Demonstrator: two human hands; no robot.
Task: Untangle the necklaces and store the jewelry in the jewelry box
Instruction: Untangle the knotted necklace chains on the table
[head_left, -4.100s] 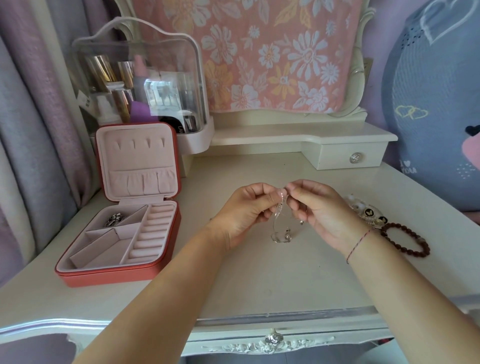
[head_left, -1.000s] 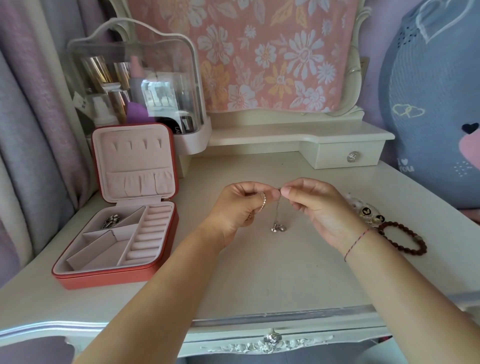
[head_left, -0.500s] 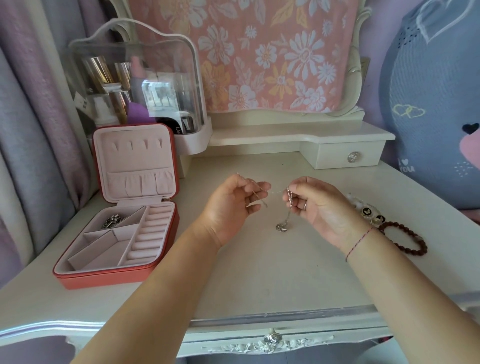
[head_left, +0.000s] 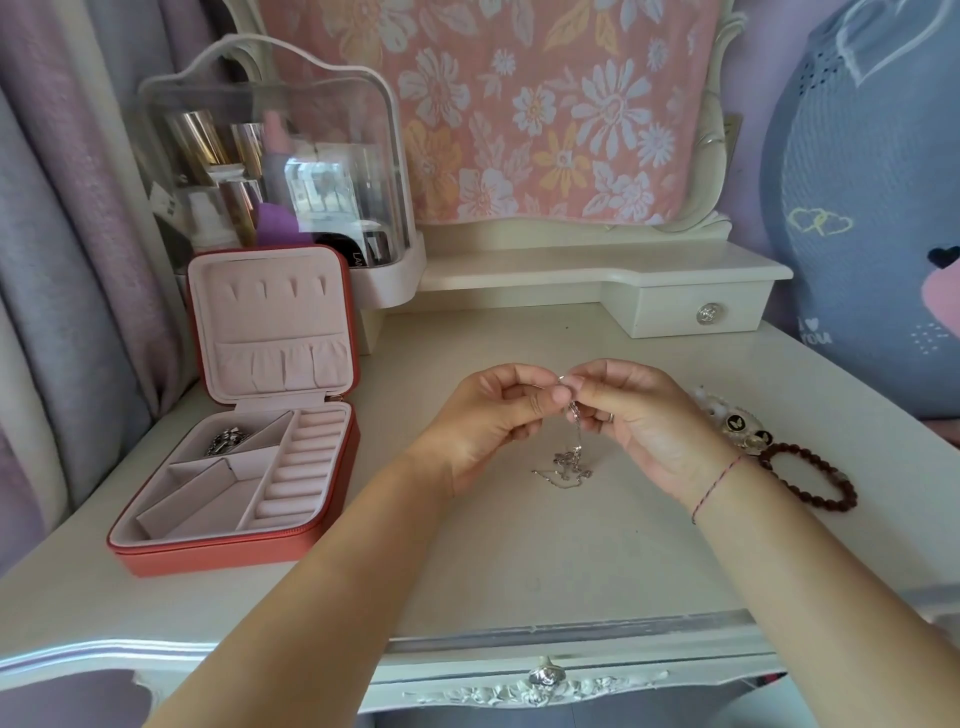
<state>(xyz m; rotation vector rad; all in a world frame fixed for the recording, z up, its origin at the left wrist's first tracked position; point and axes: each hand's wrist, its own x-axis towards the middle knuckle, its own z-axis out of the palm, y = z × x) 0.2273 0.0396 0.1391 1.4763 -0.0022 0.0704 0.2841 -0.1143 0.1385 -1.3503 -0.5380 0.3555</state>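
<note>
Holding the silver necklace (head_left: 570, 460) in both hands, you have it above the middle of the counter (head_left: 519, 561). Your left hand (head_left: 483, 421) pinches the upper end of the chain between thumb and curled forefinger. Your right hand (head_left: 641, 421) pinches the same chain just beside it, so that the fingertips of the two hands meet. From the pinch the chain hangs straight down, and its lower end lies bunched in a small tangle on the counter between your wrists. The jewelry box (head_left: 223, 558) stands on the left part of the counter, well apart from the hands, with its lid raised upright. A silver piece (head_left: 224, 441) lies in its rear left compartment, and the ring rolls run along its right side. A dark beaded bracelet (head_left: 810, 486) lies flat on the counter just beside your right wrist. A white charm bracelet (head_left: 732, 422) lies touching it on the far side
</note>
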